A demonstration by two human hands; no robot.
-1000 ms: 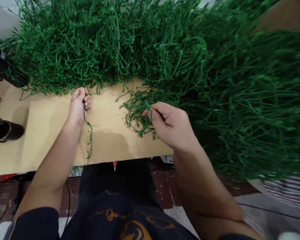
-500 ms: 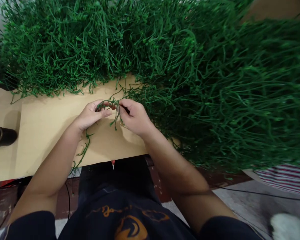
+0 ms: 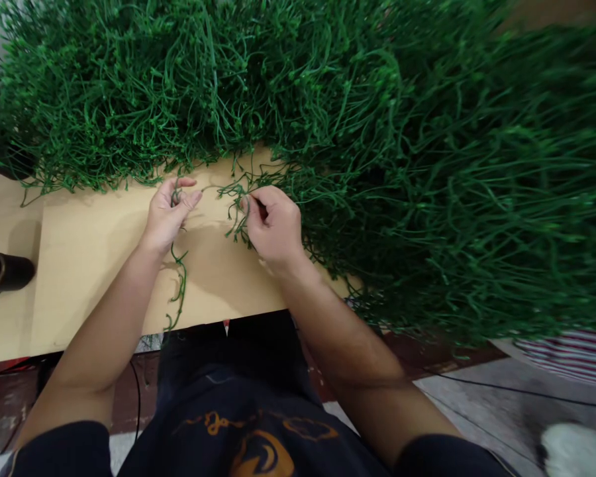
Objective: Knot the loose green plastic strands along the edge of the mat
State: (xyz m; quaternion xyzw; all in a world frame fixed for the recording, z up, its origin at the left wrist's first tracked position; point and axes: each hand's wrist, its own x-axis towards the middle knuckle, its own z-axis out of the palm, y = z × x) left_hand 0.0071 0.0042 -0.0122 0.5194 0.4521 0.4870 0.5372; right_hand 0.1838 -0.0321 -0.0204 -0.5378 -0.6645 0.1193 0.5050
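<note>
My left hand (image 3: 163, 218) is loosely curled around a thin green plant stem (image 3: 181, 288), whose knobbly end hangs below the palm over the board. Its thumb and fingertips point toward my right hand (image 3: 277, 226). That hand is closed in a pinch on a small green sprig (image 3: 237, 225) with several branching tips. A thin strand runs across the gap between the hands. Just behind and to the right of the right hand lies the big heap of green stems (image 3: 427, 199); the fingers hide where the sprig is gripped.
A tan board (image 3: 94, 265) lies under both hands, its front edge close to my body. A dark mug (image 3: 10, 271) stands at the left. Stems spread along the back and right. A striped cloth (image 3: 571, 358) shows at lower right, beside a cable on the floor.
My hands have moved apart: the left went left and slightly up, the right a little to the right. The strand between them is now drawn out, and the hanging stem has shifted right.
</note>
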